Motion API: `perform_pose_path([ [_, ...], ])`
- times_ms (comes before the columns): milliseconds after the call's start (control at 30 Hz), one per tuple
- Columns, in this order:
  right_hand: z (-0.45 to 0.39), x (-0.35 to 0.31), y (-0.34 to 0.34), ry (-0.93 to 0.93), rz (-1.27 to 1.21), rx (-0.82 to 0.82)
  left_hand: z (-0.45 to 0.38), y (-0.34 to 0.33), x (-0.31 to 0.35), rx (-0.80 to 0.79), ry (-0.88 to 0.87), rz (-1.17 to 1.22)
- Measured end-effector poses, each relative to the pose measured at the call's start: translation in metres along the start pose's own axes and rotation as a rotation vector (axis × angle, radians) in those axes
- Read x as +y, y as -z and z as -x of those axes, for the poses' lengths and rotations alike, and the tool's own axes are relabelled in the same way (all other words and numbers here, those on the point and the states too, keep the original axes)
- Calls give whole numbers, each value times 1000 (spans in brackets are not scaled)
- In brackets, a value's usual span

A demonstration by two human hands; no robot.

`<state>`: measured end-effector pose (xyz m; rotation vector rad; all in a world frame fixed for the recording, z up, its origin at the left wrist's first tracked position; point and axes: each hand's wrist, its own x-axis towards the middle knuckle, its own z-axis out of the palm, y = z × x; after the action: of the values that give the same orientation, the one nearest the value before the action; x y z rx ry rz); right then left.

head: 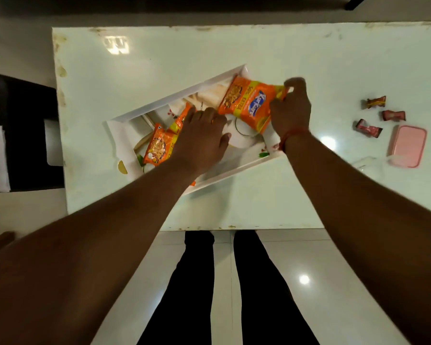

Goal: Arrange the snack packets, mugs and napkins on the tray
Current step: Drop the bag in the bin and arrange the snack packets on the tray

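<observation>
A white rectangular tray (184, 93) lies at an angle on the white table. My right hand (292, 105) pinches the edge of an orange snack packet (246, 103) held above the tray's right part. Beneath that packet sits a white mug (241, 138). My left hand (202, 138) reaches into the tray with its fingers curled down beside the mug; what it holds is hidden. A second orange snack packet (158, 146) lies in the tray to the left, and a third (181, 119) shows behind my left hand. Folded white napkins (209, 94) lie at the tray's far side.
Three small wrapped candies (376, 102) (393, 115) (367, 128) lie on the table at the right. A pink lidded box (408, 145) stands beside them. A dark chair (23, 135) stands left of the table. My legs are below the table's near edge.
</observation>
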<state>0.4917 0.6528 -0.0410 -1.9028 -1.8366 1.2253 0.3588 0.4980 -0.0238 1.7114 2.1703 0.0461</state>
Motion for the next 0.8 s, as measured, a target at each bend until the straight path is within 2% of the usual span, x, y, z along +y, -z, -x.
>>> perform_pose_path([
  [167, -40, -32, -3, 154, 157, -62, -19, -14, 2, 17, 19, 57],
  [267, -53, -46, -10, 231, 198, -73, -31, -24, 5, -32, 63, 57],
  [500, -64, -47, -25, 198, 157, -79, -51, -37, 10, -108, 146, 132],
  [800, -64, -39, -19, 158, 122, -90, -54, -39, 9, -82, 169, 192],
])
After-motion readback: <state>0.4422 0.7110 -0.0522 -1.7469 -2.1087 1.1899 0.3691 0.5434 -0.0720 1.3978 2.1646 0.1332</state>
